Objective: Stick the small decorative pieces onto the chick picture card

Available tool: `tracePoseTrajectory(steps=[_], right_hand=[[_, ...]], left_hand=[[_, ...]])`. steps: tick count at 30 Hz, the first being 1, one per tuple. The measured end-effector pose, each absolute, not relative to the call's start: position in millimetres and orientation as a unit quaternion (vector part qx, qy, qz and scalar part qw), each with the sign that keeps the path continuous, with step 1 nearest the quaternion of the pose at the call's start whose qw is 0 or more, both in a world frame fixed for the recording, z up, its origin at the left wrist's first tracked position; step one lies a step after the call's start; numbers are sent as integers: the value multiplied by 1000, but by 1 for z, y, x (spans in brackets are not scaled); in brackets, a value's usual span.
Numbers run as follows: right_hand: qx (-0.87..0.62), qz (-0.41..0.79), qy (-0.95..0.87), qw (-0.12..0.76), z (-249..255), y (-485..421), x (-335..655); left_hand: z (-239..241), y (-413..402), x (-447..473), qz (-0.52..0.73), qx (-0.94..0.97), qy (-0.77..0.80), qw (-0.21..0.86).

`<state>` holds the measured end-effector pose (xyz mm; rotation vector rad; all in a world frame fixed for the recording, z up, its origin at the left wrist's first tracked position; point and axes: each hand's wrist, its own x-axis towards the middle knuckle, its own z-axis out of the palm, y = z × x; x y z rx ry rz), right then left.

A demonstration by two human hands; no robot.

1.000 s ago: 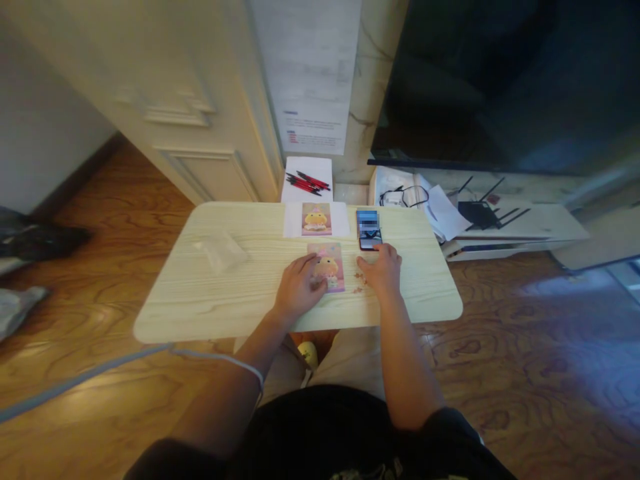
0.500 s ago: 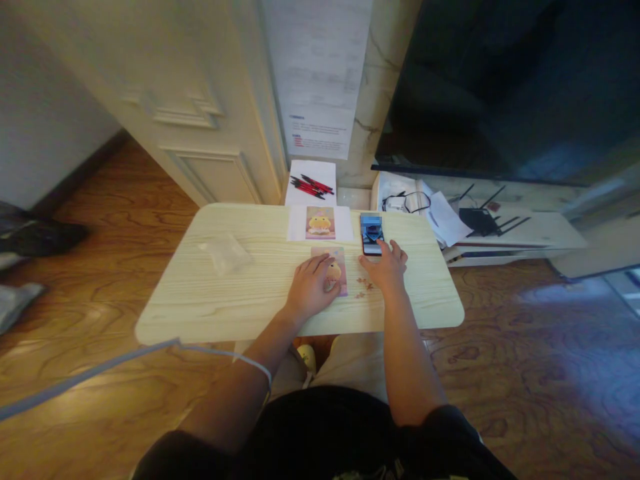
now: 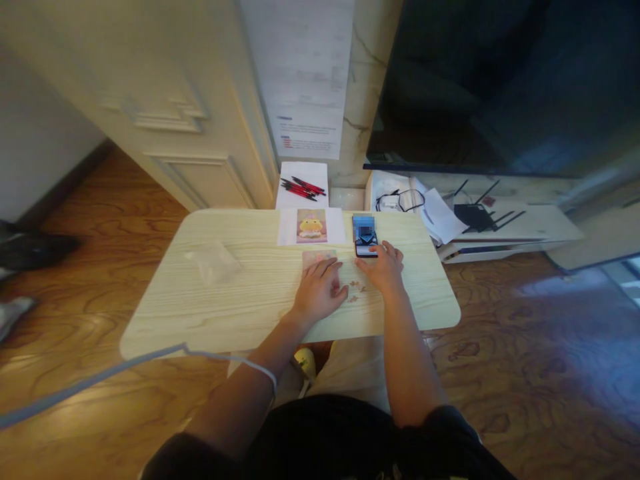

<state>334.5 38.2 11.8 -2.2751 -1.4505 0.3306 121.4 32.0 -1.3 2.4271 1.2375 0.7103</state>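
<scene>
My left hand (image 3: 320, 288) lies palm down with its fingers spread over a pink picture card (image 3: 313, 256), hiding most of it. Its thumb reaches to the edge of several small orange-brown pieces (image 3: 356, 289) loose on the table. Between those pieces and the phone (image 3: 365, 235) is my right hand (image 3: 385, 268), fingers apart, with a fingertip at the phone's lower right corner. The phone lies face up with its screen lit, partly blurred out. Just beyond the card, a white sheet (image 3: 336, 227) bears a printed picture of a yellow cartoon figure (image 3: 311, 227).
A crumpled clear plastic bag (image 3: 215, 262) lies on the left of the pale wooden table (image 3: 170, 300). Behind the table, red and black pens (image 3: 303, 189) rest on white paper. To the right a low cabinet holds papers, a black cable and a router (image 3: 475, 217). A strap runs from my left wrist.
My left hand has slid right across the card, covering more of it and nearing the small pieces. My right hand stays by the phone. The whole view has shifted slightly.
</scene>
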Motion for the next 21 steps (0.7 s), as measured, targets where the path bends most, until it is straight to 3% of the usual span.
tracePoseTrajectory(steps=[21], right_hand=[[-759, 130, -608, 194, 26, 48, 365]], left_hand=[[1, 47, 156, 234, 856, 414, 205]])
